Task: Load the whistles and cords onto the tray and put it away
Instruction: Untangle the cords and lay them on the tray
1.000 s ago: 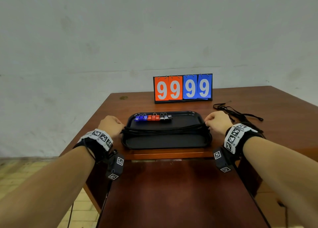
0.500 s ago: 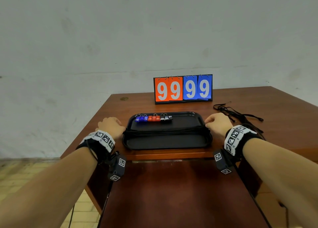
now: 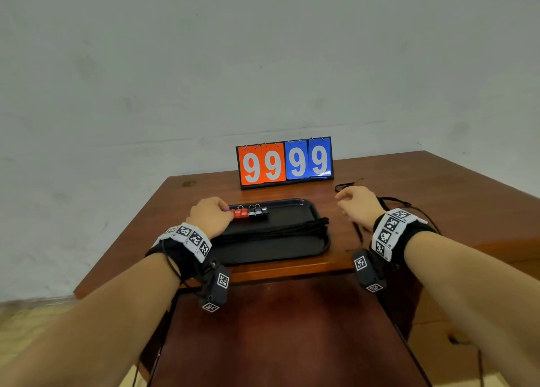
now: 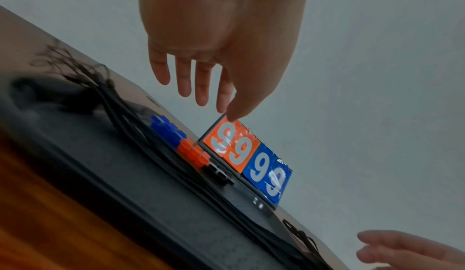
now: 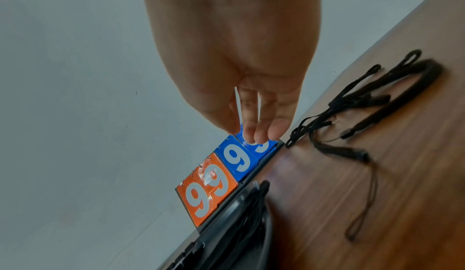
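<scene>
Whistles [image 3: 249,212] line the tray's [image 3: 292,252] far edge, cords [image 3: 274,231] across it. Our left hand [image 3: 211,215] and right hand [image 3: 360,208] hover open-fingered. Loose cords [image 5: 352,111] beyond the tray's right side could get forgotten or snag.
</scene>
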The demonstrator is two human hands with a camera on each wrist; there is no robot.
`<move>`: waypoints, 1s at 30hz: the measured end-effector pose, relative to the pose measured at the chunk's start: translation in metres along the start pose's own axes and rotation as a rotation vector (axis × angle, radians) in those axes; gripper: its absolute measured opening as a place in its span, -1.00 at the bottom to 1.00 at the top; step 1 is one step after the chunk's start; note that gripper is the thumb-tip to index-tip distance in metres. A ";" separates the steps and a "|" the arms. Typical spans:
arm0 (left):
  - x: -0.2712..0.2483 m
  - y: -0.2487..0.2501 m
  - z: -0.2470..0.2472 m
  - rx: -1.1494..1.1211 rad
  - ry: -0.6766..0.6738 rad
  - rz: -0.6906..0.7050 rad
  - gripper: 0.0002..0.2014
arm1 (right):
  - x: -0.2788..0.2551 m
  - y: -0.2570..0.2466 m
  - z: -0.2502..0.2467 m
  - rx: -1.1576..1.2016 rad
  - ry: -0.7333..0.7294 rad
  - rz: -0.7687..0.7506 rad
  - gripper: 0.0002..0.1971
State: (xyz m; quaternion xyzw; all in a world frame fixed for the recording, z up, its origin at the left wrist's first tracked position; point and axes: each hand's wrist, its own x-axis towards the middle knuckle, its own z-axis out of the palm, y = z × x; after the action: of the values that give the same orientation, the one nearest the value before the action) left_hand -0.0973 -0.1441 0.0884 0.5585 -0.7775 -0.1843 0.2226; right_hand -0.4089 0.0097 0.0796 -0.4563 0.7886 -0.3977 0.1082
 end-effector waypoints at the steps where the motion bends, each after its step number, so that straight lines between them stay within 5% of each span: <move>1: 0.000 0.009 0.005 -0.011 -0.006 0.014 -0.92 | 0.000 0.003 -0.006 0.004 0.009 0.006 -0.79; 15: -0.011 0.129 0.084 -0.158 -0.160 0.268 -0.88 | 0.001 0.064 -0.061 -0.098 -0.112 0.055 -0.72; 26: -0.028 0.166 0.135 -0.159 -0.297 0.299 -0.90 | 0.002 0.082 -0.047 -0.435 -0.355 0.032 -0.61; 30: -0.030 0.169 0.140 -0.156 -0.305 0.312 -0.95 | 0.004 0.082 -0.044 -0.468 -0.354 0.038 -0.77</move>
State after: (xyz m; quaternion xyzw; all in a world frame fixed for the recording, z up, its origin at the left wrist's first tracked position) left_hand -0.2991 -0.0577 0.0586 0.3784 -0.8624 -0.2897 0.1706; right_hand -0.4866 0.0515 0.0502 -0.5163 0.8362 -0.1172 0.1433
